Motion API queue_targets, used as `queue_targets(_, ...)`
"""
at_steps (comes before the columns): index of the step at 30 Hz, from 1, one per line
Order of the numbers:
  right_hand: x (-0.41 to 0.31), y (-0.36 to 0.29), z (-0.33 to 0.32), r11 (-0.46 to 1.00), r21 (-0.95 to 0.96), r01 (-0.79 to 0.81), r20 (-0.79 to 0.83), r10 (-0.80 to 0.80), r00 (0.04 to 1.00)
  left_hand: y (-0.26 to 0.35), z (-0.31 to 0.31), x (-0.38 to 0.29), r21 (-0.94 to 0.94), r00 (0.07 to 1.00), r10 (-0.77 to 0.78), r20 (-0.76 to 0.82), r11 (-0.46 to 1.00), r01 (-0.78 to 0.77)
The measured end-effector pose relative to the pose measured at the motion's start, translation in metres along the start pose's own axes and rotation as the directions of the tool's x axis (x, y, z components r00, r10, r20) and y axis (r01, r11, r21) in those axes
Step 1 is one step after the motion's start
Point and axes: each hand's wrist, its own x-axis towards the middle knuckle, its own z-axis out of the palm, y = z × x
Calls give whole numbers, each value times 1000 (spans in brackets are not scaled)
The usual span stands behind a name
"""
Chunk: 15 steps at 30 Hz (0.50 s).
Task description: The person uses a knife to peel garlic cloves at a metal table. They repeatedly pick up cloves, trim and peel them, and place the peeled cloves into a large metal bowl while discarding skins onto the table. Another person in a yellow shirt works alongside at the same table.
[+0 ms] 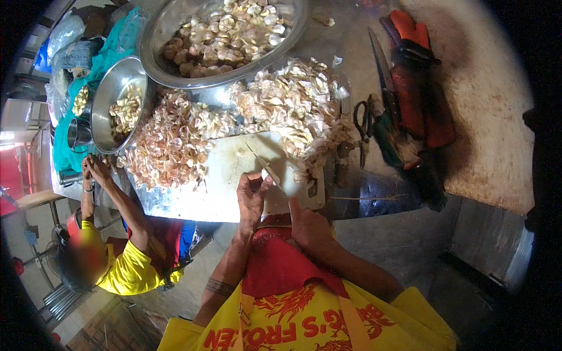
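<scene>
Over the white cutting board (224, 162), my left hand (252, 195) pinches a pale garlic piece (266, 175) between thumb and fingers. A knife (259, 159) is gripped in my right hand (305, 221), its blade slanting up and left against the garlic. The handle is hidden in my fingers. Dry garlic skins (169, 140) lie heaped left of the board, and a second heap of garlic skins (285, 101) covers its far edge. Beyond them, a large metal basin (202, 83) holds many garlic bulbs and loose cloves.
A smaller metal bowl (102, 105) holds peeled cloves. Black-handled scissors (362, 123), a large knife (380, 61) and an orange glove (408, 30) lie to the right. At the left, a co-worker in a yellow shirt (131, 276) has both hands at the table edge.
</scene>
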Motion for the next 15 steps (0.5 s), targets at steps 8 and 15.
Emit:
queue_targets(8, 14, 2, -8, 997, 75, -5, 56, 1, 998, -2, 3, -1, -2, 999, 12, 30, 1000, -12)
queue_targets(15, 25, 4, 1, 995, 102, -4, 74, -3, 997, -6, 1, -4, -17, 1000, 9, 29, 1000, -9)
